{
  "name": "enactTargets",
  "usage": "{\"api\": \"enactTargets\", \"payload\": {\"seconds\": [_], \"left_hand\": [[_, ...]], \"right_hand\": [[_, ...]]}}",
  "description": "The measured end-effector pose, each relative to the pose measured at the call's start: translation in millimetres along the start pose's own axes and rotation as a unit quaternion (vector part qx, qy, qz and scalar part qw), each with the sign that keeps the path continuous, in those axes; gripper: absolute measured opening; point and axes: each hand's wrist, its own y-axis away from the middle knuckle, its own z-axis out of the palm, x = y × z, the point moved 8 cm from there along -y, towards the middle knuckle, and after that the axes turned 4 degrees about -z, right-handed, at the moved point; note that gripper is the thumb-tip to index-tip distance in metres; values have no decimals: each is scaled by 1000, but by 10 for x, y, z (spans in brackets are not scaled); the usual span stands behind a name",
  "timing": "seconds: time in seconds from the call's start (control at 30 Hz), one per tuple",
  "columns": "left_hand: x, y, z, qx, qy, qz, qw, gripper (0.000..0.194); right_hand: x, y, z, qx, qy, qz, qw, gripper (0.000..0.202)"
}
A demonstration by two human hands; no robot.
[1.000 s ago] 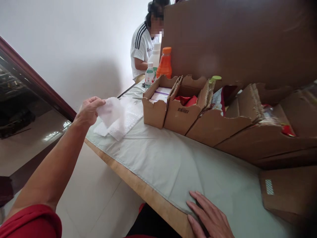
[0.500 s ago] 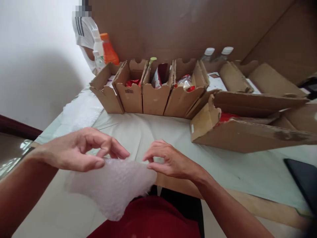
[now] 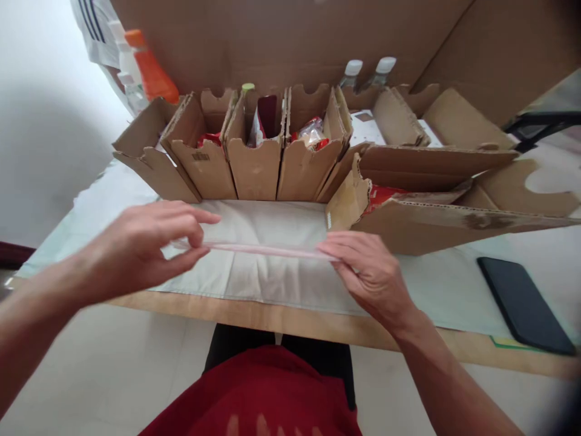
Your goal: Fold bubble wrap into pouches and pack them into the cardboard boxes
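A thin, whitish sheet of bubble wrap (image 3: 272, 249) stretches between my two hands above the pale table cloth, seen almost edge-on. At its left end my left hand (image 3: 154, 245) pinches it between thumb and finger, with one finger pointing out. My right hand (image 3: 363, 266) is closed on the right end, its fingers pressed together over the edge. Behind my hands, a row of upright cardboard boxes (image 3: 255, 169) holds packets. My right hand is close to the corner of a cardboard box lying lengthwise (image 3: 417, 227), with a red packet (image 3: 381, 197) inside.
A black phone (image 3: 524, 303) lies near the front right table edge. More bubble wrap (image 3: 111, 194) is at the table's left side. An orange bottle (image 3: 152, 69) and clear bottles (image 3: 351, 72) stand behind the boxes. A person's white sleeve (image 3: 95, 30) shows at the upper left.
My right hand has closed on the bubble wrap and moved right. The sheet was hanging from my left hand and is now pulled out level between both hands. The view has tilted down.
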Motion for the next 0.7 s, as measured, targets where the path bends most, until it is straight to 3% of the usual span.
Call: {"api": "enactTargets", "payload": {"seconds": [0.07, 0.17, 0.23, 0.3, 0.4, 0.5, 0.6, 0.7], "left_hand": [[-19, 135, 460, 10, -56, 79, 995, 13], [-92, 375, 1199, -30, -124, 149, 981, 15], [-136, 476, 1463, -36, -139, 147, 979, 13], [-117, 487, 1541, -19, -136, 126, 982, 16], [47, 370, 1598, -1, -129, 125, 984, 26], [144, 251, 1816, -36, -144, 139, 979, 38], [57, 283, 2018, -71, -161, 142, 974, 45], [-23, 372, 2020, -69, -137, 156, 976, 49]], "right_hand": [[107, 230, -91, 4, 98, 1, 995, 31], [239, 627, 26, -82, 155, 7, 984, 38], [339, 869, 65, -117, 149, 33, 981, 35], [423, 994, -20, -84, 135, 73, 985, 32], [431, 943, -99, -18, 103, 100, 989, 26], [300, 787, 158, -72, 73, 83, 991, 26], [184, 804, 394, -140, 62, 78, 985, 26], [274, 978, 182, -77, 42, 113, 990, 26]]}}
